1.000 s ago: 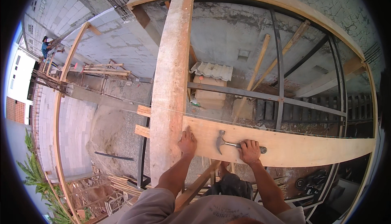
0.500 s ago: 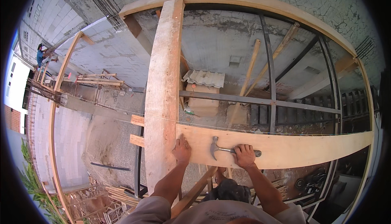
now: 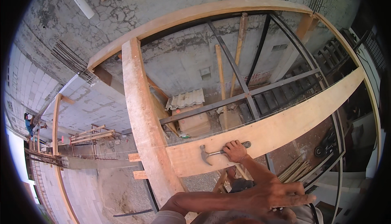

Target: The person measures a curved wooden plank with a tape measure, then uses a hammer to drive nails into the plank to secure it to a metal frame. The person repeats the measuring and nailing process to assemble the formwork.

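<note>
Quitting the board (image 3: 285,126), the left hand (image 3: 281,195), grip unclear, leaves only the right hand (image 3: 235,150) there, clutching the hammer (image 3: 211,154)

Long, pale tan plywood board (image 3: 281,130), one tool on top.
Flat, smooth-faced; left end meeting a broad, whitish, weathered timber beam (image 3: 137,98), right end reaching the frame's narrow wooden side rail (image 3: 372,102). Upon it, toward the left: one claw hammer with grey metal head and dark grip (image 3: 204,155), head pointing left, mid-handle hidden.
</note>
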Available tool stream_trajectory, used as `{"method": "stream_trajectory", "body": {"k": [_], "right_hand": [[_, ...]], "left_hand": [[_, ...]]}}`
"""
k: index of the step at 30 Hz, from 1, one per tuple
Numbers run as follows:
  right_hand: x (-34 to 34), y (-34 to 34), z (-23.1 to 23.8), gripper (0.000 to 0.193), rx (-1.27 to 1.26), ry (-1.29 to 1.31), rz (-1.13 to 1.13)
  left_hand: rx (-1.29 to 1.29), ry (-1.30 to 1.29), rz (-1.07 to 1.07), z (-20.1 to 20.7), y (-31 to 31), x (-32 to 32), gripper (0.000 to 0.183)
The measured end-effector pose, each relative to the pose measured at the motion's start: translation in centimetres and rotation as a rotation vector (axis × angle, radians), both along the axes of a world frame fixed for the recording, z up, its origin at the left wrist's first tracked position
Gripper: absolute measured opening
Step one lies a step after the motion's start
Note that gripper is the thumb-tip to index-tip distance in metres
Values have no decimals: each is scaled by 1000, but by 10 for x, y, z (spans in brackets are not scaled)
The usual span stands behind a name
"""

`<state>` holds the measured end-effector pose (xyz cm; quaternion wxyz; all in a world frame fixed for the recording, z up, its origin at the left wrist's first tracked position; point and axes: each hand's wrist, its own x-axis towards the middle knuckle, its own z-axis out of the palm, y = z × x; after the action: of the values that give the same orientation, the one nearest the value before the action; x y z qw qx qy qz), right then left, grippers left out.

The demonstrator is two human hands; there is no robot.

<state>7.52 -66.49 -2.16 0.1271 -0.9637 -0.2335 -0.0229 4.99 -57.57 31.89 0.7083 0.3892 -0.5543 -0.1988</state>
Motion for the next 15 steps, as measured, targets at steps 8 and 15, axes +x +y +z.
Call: {"method": "stream_trajectory", "body": {"k": [8,15], "right_hand": [[1,2,11,33,30,20,-25],[1,-2,8,32,56,-35,-13]], "left_hand": [[95,-316,-693,114,-31,-5,35],[-39,-116,-629,113,-27,-4,30]]}}
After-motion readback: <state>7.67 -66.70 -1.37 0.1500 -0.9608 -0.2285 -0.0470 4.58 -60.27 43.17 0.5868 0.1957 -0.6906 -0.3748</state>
